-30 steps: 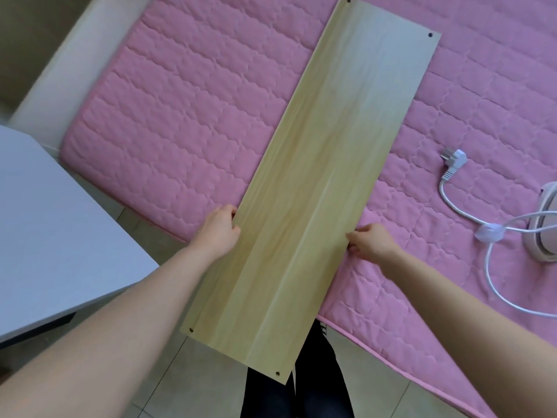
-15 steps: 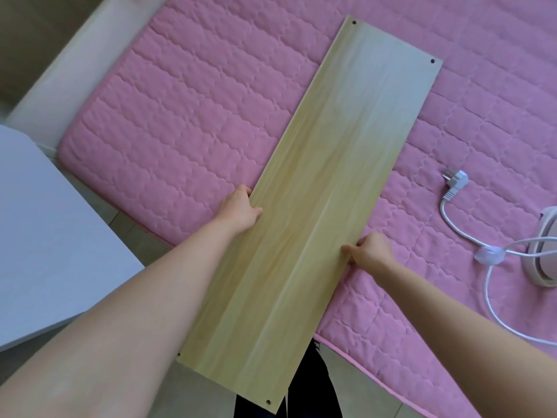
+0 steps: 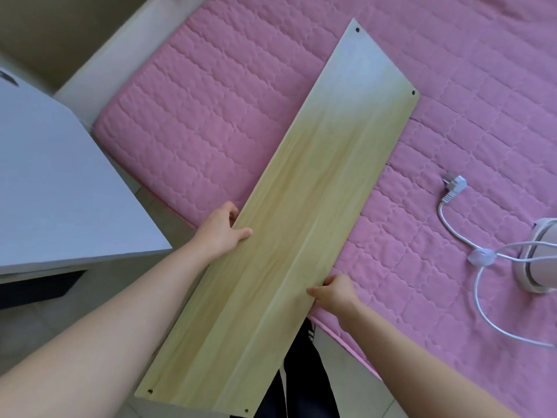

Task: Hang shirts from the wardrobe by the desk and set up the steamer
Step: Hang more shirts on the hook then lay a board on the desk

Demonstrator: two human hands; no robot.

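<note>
wooden board [image 3: 301, 212] held over the pink bed [image 3: 211, 122]
left hand [image 3: 218, 233] and right hand [image 3: 334, 292] each grip a long edge; steamer [image 3: 539, 257] lies nearby.

There are no words or numbers to read here; only a few white marks show on the dark trousers [image 3: 310, 333] under the wooden board [image 3: 304, 212], and they are too small and blurry to make out.
</note>
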